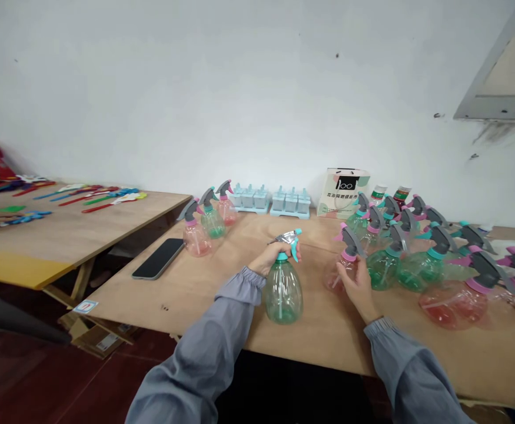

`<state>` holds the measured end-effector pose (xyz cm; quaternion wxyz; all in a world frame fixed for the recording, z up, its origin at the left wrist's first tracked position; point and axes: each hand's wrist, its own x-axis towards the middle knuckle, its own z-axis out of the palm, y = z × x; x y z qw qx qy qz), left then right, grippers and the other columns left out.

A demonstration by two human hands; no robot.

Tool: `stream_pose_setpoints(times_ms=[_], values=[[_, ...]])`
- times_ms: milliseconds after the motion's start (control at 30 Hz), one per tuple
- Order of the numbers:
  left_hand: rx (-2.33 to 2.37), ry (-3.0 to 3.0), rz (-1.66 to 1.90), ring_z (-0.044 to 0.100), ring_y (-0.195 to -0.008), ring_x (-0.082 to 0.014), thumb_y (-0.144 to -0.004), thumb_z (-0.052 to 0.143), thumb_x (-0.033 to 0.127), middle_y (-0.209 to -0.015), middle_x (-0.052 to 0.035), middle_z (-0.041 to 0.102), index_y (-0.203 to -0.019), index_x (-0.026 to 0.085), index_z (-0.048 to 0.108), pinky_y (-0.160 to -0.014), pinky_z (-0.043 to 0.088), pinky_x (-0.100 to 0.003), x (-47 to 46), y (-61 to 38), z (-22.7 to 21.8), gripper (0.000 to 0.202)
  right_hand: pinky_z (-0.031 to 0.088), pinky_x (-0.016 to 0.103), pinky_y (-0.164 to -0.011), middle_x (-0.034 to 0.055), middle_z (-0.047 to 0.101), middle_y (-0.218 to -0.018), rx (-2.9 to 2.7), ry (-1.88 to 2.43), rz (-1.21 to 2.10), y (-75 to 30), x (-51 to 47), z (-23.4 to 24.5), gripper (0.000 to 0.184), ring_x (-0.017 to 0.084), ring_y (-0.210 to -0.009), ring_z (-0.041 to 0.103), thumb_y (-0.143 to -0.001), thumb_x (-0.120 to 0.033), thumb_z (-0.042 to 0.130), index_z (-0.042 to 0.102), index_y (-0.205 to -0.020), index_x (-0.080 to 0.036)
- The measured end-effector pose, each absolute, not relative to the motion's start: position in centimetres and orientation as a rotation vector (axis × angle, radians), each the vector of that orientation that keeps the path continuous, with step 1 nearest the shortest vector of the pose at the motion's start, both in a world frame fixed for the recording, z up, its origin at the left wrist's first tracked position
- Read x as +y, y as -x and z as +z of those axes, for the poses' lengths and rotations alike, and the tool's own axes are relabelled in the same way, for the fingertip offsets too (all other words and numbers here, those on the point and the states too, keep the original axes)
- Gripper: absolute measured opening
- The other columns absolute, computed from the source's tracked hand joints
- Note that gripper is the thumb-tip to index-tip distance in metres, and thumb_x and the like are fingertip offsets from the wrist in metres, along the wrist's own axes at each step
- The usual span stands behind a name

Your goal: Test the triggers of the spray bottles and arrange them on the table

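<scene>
My left hand [266,259] is closed round the neck of a green spray bottle [284,294] near the table's front edge. Its sprayer head is grey with a turquoise trigger and nozzle, and a finger curls near the trigger. To the right, my right hand [358,285] grips a pink spray bottle [334,272] below its pink collar. Part of that bottle is hidden behind the fingers. Beside it on the right, several more green and pink bottles crowd together, among them a green spray bottle [381,271] close to my knuckles.
Two pink bottles and a green spray bottle [213,221] stand at the left, behind a phone [159,259]. Pale blue ice-pop molds [290,203] and a paper bag [342,194] stand by the wall. A second table [63,235] at left carries colourful plastic items.
</scene>
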<state>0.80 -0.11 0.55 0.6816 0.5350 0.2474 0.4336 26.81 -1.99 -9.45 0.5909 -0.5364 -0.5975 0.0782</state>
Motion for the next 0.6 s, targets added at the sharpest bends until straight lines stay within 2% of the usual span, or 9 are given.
stream_pose_setpoints(times_ms=[67,233,367,433,600], values=[[0.553,-1.216,0.962,0.073,-0.096,-0.0308,-0.047,0.058,0.017,-0.074,-0.0079,0.072,-0.068,0.016,0.065,-0.101,0.054,-0.046,-0.1,-0.9,0.6,0.022,0.051,0.052,-0.1,0.0128,0.07,-0.11,-1.401,1.234,0.182,-26.8,-2.0,-9.4,0.055,0.029,-0.102,0.067,-0.085,-0.067,0.063,0.057,-0.114,-0.02],[0.501,-1.212,1.023,0.073,-0.098,-0.0273,-0.051,0.058,0.016,-0.08,-0.0062,0.074,-0.082,0.016,0.071,-0.104,0.051,-0.044,-0.2,-0.9,0.8,0.033,0.051,0.052,-0.099,0.0146,0.07,-0.113,-1.401,1.215,0.158,-26.7,-2.0,-9.5,0.057,0.03,-0.106,0.067,-0.086,-0.067,0.063,0.057,-0.117,-0.019],[0.56,-1.162,1.011,0.073,-0.086,-0.0267,-0.047,0.058,0.016,-0.065,-0.0044,0.067,-0.066,0.017,0.064,-0.088,0.056,-0.038,0.1,-0.9,0.9,0.019,0.052,0.051,-0.098,0.0143,0.071,-0.113,-1.402,1.209,0.153,-26.8,-1.9,-9.8,0.058,0.03,-0.107,0.068,-0.086,-0.067,0.064,0.058,-0.117,-0.019],[0.575,-1.175,0.995,0.073,-0.086,-0.0256,-0.047,0.059,0.015,-0.067,-0.0042,0.067,-0.066,0.016,0.064,-0.085,0.056,-0.035,0.1,-0.8,1.1,0.02,0.053,0.051,-0.098,0.0134,0.071,-0.112,-1.399,1.207,0.149,-26.8,-1.9,-9.9,0.057,0.03,-0.107,0.068,-0.086,-0.067,0.064,0.058,-0.117,-0.019],[0.558,-1.2,1.004,0.073,-0.097,-0.0246,-0.051,0.059,0.014,-0.084,-0.0074,0.075,-0.082,0.014,0.071,-0.096,0.053,-0.035,-0.6,-0.9,1.7,0.033,0.052,0.051,-0.1,0.0127,0.07,-0.113,-1.404,1.188,0.164,-26.7,-1.9,-9.9,0.055,0.029,-0.106,0.068,-0.087,-0.066,0.063,0.058,-0.117,-0.02]])
